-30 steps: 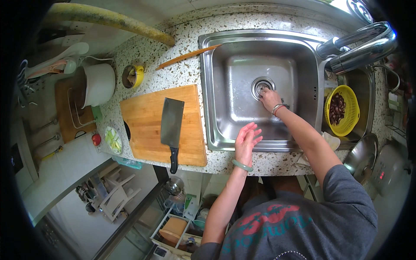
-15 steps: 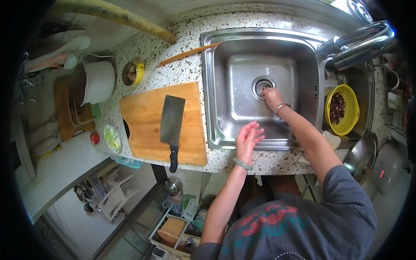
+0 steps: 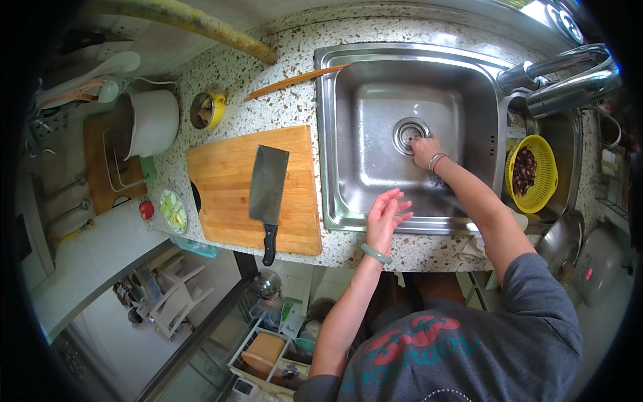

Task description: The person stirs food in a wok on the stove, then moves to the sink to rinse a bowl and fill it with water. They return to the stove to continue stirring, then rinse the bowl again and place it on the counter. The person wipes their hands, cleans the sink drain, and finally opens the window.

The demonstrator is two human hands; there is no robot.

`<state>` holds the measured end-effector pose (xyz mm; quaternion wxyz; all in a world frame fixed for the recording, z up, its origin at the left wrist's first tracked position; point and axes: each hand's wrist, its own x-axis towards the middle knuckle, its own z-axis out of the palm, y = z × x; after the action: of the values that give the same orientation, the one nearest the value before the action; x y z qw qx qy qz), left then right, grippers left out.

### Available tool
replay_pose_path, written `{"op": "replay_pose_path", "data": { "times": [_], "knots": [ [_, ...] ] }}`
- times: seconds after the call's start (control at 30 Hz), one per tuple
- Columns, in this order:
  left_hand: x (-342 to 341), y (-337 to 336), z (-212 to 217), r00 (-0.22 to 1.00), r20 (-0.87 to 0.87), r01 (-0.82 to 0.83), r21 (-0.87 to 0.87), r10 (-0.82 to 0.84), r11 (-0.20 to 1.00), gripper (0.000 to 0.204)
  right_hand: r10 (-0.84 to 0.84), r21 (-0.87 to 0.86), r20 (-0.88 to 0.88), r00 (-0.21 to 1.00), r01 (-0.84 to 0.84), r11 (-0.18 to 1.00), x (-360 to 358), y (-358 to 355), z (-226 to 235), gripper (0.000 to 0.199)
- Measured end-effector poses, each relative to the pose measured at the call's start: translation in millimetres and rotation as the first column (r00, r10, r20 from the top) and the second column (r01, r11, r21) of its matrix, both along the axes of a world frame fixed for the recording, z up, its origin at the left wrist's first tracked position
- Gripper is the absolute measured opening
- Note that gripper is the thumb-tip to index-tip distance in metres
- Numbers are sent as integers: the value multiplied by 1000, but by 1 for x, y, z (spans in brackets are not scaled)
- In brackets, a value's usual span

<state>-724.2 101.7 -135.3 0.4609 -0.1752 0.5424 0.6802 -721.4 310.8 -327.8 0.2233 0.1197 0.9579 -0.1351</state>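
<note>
My right hand [image 3: 424, 151] is down in the steel sink [image 3: 375, 167], its fingers closed together at the drain strainer [image 3: 408, 134]. The fingertips partly cover the strainer's near right edge. Over the sink's front rim hovers my left hand [image 3: 385, 218], empty, with its fingers apart. A green bangle [image 3: 376, 254] circles that wrist. Thin bands are on the right wrist. To the left, a cleaver [image 3: 269, 187] lies flat on a wooden cutting board [image 3: 224, 181], its black handle toward the front.
Chopsticks [image 3: 291, 83] rest with one end on the sink rim. A yellow cup [image 3: 216, 110], a white pot [image 3: 154, 124], a plate of cut green vegetable [image 3: 173, 211] and a tomato [image 3: 146, 210] stand left. Right are a yellow colander [image 3: 548, 182] of dark red pieces and the tap [image 3: 569, 90].
My right hand has shifted slightly at the drain, its fingers now more bunched. The left hand stays nearly where it was. The whole view has moved a little.
</note>
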Motion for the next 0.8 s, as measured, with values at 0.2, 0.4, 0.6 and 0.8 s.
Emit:
{"op": "replay_pose_path", "data": {
  "times": [0.2, 0.4, 0.6, 0.8],
  "knots": [
    [-1, 2, 3, 1000, 10, 3, -27, -2, 1000, 30, 26, -3, -171, 985, -27, 1000, 5, 0, 0, 18],
    [-3, 5, 3, 999, 33, -11, -31, 12, 999, 30, 182, 142, -246, 952, -150, 978, 11, -1, -6, 12],
    [-3, 4, 3, 1000, 15, -4, -7, 4, 1000, 29, 249, 161, -369, 896, -202, 966, 12, 10, 11, 11],
    [-9, -4, 17, 996, 9, -91, 60, 91, 994, 43, 66, -29, -690, 721, -119, 992, 7, -7, 122, 16]
  ]
}}
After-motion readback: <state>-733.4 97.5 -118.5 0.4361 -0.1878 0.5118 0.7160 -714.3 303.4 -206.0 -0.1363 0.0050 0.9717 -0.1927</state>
